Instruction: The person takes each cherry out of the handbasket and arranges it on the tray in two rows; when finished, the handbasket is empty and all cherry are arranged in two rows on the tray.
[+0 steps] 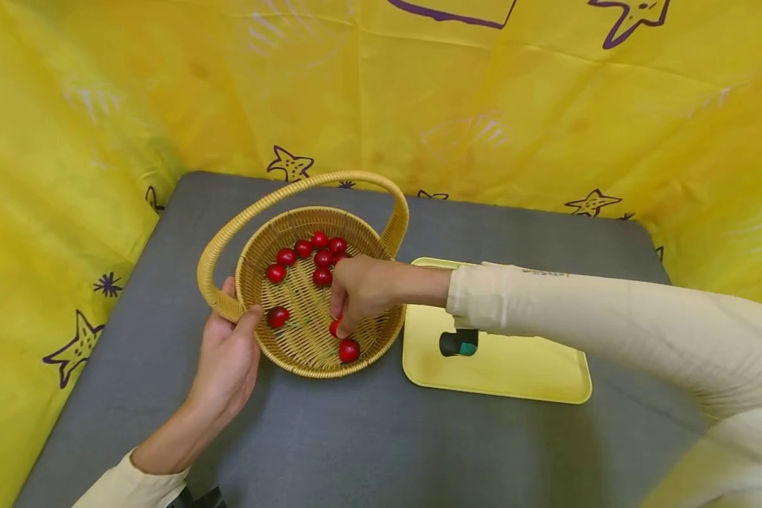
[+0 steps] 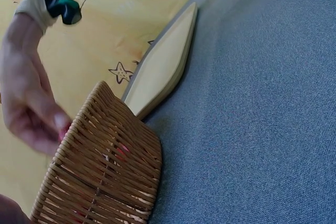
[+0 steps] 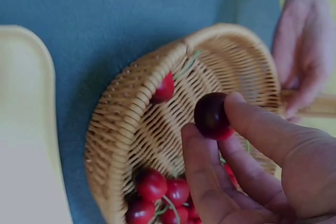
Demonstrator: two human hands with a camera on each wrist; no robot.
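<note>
A round wicker basket (image 1: 305, 370) with an arched handle (image 1: 317, 180) stands on the grey table, several red cherries (image 1: 322, 258) inside. At its left side my left hand (image 1: 225, 360) grips the rim by the foot of the handle, thumb over the edge. My right hand (image 1: 367, 286) reaches into the basket and pinches one dark red cherry (image 3: 212, 115) between thumb and fingers, as the right wrist view shows. Another cherry (image 1: 349, 351) lies near the basket's front rim, just below that hand. In the left wrist view the basket wall (image 2: 105, 156) hides most of the cherries.
Right of the basket lies a yellow tray (image 1: 514, 381), partly covered by my right forearm. A dark band with a green patch (image 1: 458, 343) hangs at my right wrist. Yellow patterned cloth (image 1: 419, 106) rises behind the table (image 1: 381, 437) and along its sides.
</note>
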